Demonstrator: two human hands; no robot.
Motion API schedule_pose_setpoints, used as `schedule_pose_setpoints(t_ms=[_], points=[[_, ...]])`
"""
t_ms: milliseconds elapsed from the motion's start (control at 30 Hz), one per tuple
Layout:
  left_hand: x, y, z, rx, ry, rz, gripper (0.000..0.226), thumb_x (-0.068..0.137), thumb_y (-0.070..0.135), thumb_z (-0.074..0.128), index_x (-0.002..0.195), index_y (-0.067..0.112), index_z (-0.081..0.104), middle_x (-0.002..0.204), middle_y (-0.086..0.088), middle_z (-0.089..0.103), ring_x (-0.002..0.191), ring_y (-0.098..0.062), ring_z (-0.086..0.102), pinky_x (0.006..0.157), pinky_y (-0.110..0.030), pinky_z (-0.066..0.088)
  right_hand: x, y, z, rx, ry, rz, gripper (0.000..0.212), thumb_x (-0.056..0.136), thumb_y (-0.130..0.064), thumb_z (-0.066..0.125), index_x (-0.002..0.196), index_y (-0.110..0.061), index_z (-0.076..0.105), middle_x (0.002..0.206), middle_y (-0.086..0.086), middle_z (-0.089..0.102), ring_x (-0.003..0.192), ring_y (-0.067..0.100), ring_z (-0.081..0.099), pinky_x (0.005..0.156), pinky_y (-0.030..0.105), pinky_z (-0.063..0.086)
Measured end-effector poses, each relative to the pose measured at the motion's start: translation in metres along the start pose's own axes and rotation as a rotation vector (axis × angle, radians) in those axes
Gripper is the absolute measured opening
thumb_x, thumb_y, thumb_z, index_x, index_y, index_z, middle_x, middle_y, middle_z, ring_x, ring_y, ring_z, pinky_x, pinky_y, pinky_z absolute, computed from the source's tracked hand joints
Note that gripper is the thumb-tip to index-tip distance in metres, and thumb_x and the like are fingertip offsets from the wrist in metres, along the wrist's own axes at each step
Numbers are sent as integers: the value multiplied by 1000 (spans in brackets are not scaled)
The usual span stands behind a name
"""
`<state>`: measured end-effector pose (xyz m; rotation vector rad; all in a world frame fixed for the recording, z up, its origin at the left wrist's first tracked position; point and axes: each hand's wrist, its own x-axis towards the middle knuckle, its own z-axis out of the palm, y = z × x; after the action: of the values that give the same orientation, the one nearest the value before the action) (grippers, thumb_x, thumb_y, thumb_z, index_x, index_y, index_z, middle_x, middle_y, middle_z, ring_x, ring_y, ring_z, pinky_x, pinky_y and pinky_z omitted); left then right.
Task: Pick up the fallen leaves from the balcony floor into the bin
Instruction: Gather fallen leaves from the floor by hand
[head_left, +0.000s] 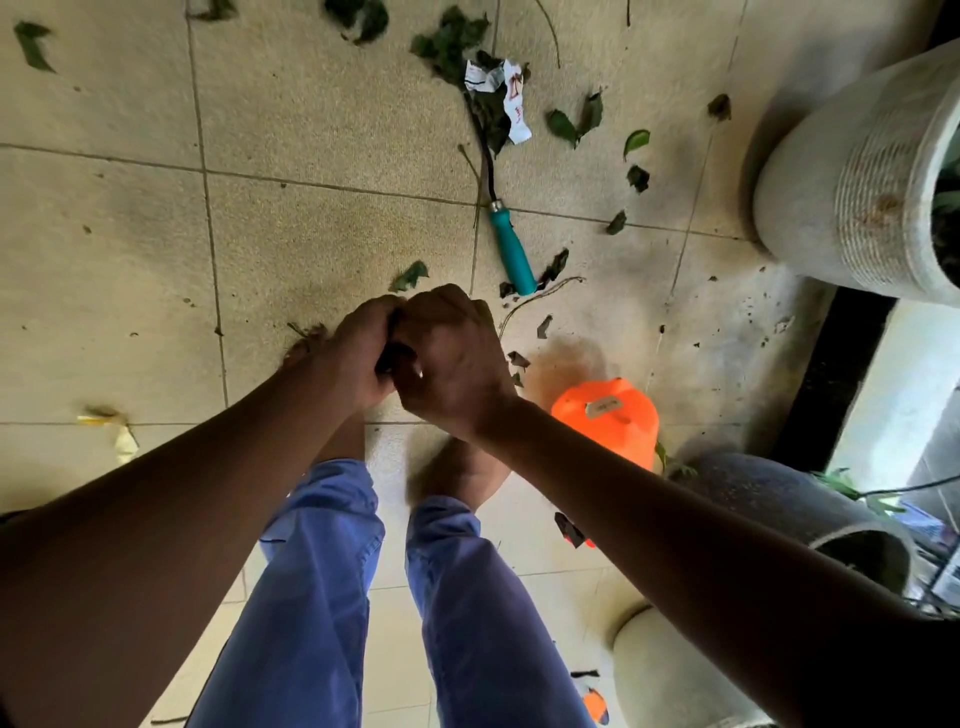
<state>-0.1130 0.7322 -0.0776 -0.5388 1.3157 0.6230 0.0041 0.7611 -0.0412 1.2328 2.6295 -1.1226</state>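
Two hands meet mid-frame | left hand (358, 358) and right hand (447, 358) curl round dark leaf bits (393, 358) | more leaves (451, 44) upper floor (130, 249) | squeeze tight, avoid spills.

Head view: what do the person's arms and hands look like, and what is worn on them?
Both forearms are bare as far as the frame shows: no sleeves, gloves, watch or bracelets visible. The left hand and right hand show no rings that I can make out. Below them, blue trousers cover the legs.
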Motion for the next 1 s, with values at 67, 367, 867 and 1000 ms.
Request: schedule_pose_setpoints(t_ms=[67, 367, 867, 1000], points=[[2, 1, -2, 7, 32, 22, 19, 96, 23, 52, 79, 18, 59, 64, 1, 54, 53, -10, 55, 44, -19, 44, 0, 3, -8, 169, 49, -55, 18, 73, -14, 59, 81, -14, 76, 93, 5, 66, 91, 27, 60, 79, 39, 48], [6, 5, 12, 211, 135, 31, 41, 104, 31, 47, 67, 13, 52, 58, 0, 45, 40, -9, 37, 36, -14, 21, 23, 136, -34, -211, 164, 532, 36, 79, -3, 63, 110, -20, 67, 111, 8, 61, 96, 28, 61, 76, 42, 55], [11, -4, 7, 231, 90, 19, 42, 105, 32, 45, 68, 14, 52, 55, 2, 44, 44, -10, 37, 36, -15, 22, 52, 167, -35, -52, 180, 811, 26, 80, 10, 60, 88, -12, 72, 94, 5, 72, 92, 24, 68, 80, 34, 59], [11, -4, 8, 172, 84, 28, 42, 105, 31, 45, 68, 12, 53, 56, 0, 46, 42, -10, 41, 37, -15, 24, 55, 134, -43, 238, 285, 766, 30, 76, 4, 66, 70, -26, 70, 71, -7, 72, 67, 16, 71, 62, 39, 62]])
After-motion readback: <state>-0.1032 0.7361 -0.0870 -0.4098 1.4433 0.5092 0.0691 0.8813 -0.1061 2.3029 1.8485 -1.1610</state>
